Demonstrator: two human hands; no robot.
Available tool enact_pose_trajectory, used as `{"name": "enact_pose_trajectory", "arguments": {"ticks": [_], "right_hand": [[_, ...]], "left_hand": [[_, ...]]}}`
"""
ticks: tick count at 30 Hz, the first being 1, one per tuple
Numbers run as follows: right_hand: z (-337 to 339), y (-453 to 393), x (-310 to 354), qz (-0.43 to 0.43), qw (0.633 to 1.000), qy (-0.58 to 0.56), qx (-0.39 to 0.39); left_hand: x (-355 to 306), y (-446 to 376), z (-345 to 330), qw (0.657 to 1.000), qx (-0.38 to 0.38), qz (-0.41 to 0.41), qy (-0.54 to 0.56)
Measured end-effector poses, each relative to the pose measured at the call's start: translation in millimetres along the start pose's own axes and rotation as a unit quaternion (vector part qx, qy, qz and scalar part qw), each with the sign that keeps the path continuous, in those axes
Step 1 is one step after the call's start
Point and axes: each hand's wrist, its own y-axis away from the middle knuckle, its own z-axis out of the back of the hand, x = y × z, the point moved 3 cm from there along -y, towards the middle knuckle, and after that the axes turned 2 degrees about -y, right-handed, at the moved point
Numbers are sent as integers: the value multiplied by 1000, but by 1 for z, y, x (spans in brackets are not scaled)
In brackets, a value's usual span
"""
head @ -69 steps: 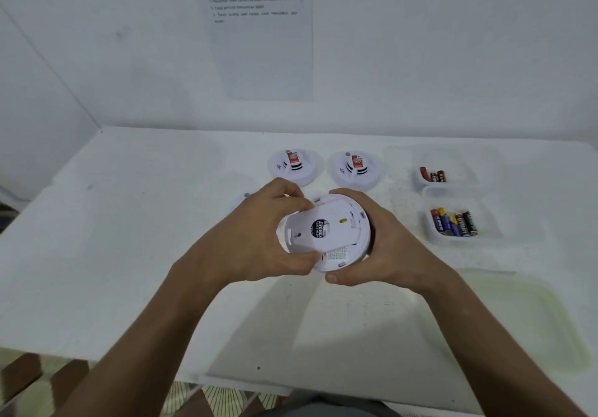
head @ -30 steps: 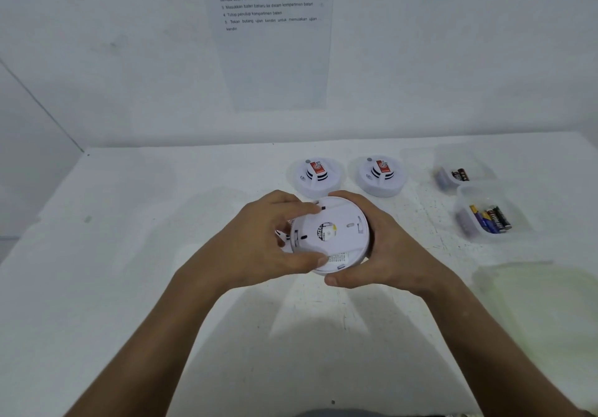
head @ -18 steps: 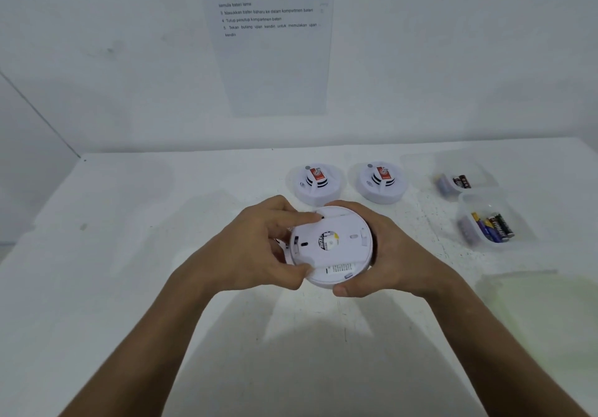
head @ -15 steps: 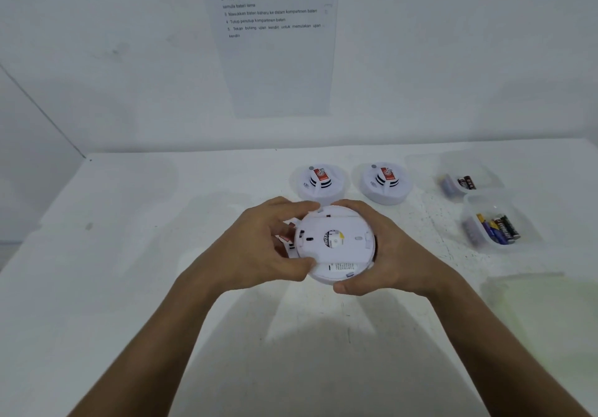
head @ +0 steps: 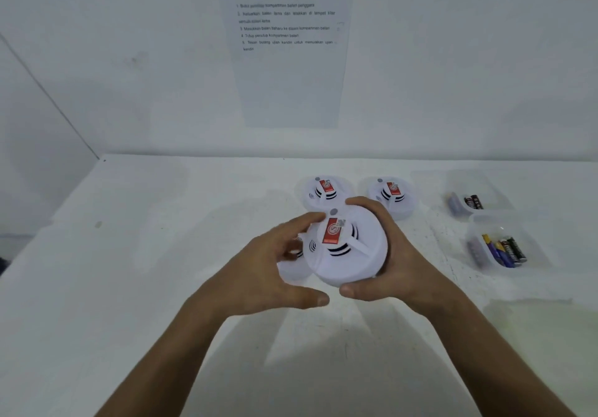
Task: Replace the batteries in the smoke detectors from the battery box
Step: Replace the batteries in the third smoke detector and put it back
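The smoke detector (head: 348,248) in the hands is face-up over the table (head: 145,287), the right hand (head: 394,255) curled round its rim and the left hand (head: 275,271) loosely spread beside it; probably 1 unit is done or nearly so. 2 more detectors (head: 325,191) sit just behind, untouched by appearance. Far right, 2 battery boxes (head: 498,248) hold cells. Nothing blocks the reach.

White surface (head: 129,255) under the grip, white wall (head: 453,77) beyond it, printed sheet (head: 291,60) taped above, corner seam far left.
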Motion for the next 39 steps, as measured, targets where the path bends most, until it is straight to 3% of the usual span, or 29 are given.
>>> {"name": "enact_pose_trajectory", "arguments": {"ticks": [4, 10, 14, 39], "right_hand": [[-6, 3, 0, -17, 999, 8, 34], [0, 5, -5, -35, 992, 96, 70], [-1, 4, -6, -38, 991, 98, 79], [-6, 0, -6, -34, 992, 93, 82]], "left_hand": [[-8, 2, 0, 999, 5, -3, 37], [-14, 9, 2, 994, -5, 1, -111], [-19, 13, 3, 990, -26, -11, -135], [-21, 13, 9, 990, -32, -23, -132]]}}
